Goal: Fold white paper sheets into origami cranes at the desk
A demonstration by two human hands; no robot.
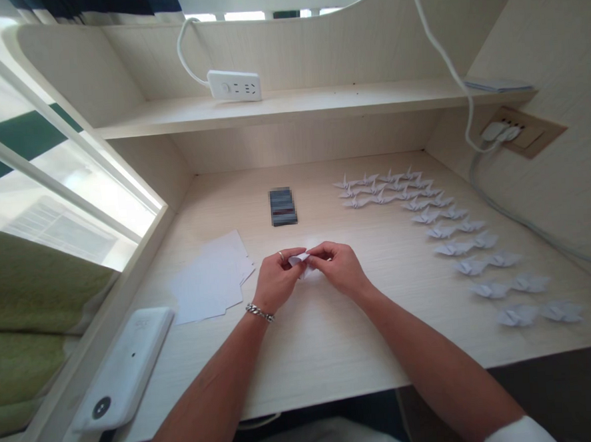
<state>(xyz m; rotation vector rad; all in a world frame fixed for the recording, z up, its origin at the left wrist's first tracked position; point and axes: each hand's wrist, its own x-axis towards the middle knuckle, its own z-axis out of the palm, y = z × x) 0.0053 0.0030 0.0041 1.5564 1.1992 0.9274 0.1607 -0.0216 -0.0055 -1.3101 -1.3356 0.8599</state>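
A small folded piece of white paper [300, 259] is pinched between my two hands, just above the middle of the desk. My left hand [277, 275], with a ring and a chain bracelet, grips its left side. On the other side, the thumb and fingers of my right hand [339, 265] close on the paper's edge. The fingers hide much of the folded shape. Left of my hands lie several loose white paper sheets [204, 280], fanned out and overlapping. Rows of folded white paper cranes [439, 231] stand at the right side of the desk.
A dark, blurred-out rectangular object [282, 206] lies beyond my hands. A long white device [127, 368] rests at the desk's left edge. On the shelf [308, 103] sits a white power strip [234, 85]. Its cable runs to the wall socket [525, 132] at right.
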